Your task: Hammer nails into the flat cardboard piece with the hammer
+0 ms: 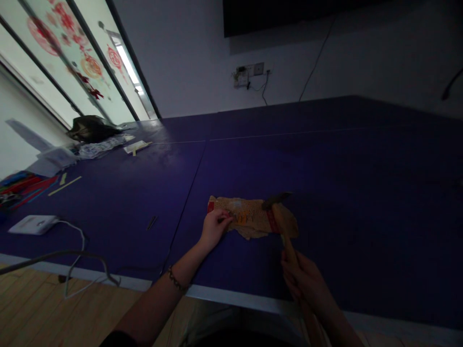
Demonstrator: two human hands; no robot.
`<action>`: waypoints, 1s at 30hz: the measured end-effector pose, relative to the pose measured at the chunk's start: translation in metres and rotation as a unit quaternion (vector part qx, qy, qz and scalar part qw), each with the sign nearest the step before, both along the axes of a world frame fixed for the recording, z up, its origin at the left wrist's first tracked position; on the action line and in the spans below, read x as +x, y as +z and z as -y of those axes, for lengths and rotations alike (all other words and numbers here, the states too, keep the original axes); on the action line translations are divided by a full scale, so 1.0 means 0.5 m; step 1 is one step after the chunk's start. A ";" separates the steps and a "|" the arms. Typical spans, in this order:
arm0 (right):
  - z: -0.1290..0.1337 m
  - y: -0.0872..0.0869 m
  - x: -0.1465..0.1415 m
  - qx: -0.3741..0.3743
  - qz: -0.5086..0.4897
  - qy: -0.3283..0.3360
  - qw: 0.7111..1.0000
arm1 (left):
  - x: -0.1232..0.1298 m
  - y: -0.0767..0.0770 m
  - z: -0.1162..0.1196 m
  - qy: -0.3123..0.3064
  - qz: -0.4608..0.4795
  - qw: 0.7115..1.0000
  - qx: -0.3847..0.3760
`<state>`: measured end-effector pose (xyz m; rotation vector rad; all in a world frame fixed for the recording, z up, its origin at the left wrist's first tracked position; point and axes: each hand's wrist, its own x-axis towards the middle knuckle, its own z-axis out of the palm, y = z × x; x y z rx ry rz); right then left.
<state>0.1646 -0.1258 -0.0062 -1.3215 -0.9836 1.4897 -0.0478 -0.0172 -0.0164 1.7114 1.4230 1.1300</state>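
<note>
A torn piece of brown cardboard with red bands near its ends lies flat on the purple table. An orange patch with dark marks is in its middle; the marks are too small to make out. At the left of that patch my left hand rests with thumb and fingertips pinched together. Whatever is between them is hidden. My right hand is wrapped round the wooden handle of a hammer. Its dark head is over the right part of the cardboard; whether it touches I cannot tell.
Two thin dark sticks lie left of the cardboard. A white device with a cable stands farther left. Papers, a black bag and coloured strips are at the far left. The table's pale front edge runs before me.
</note>
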 end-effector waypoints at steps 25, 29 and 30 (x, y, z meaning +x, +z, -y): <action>0.001 -0.007 0.005 -0.014 0.011 0.006 1.000 | -0.008 0.018 0.014 0.040 -0.114 0.991 0.057; 0.002 -0.003 0.004 -0.001 0.024 0.011 1.000 | -0.007 0.018 0.013 0.038 -0.129 0.989 0.064; 0.002 -0.002 0.004 0.001 0.026 0.010 1.000 | -0.007 0.019 0.013 0.036 -0.135 0.988 0.066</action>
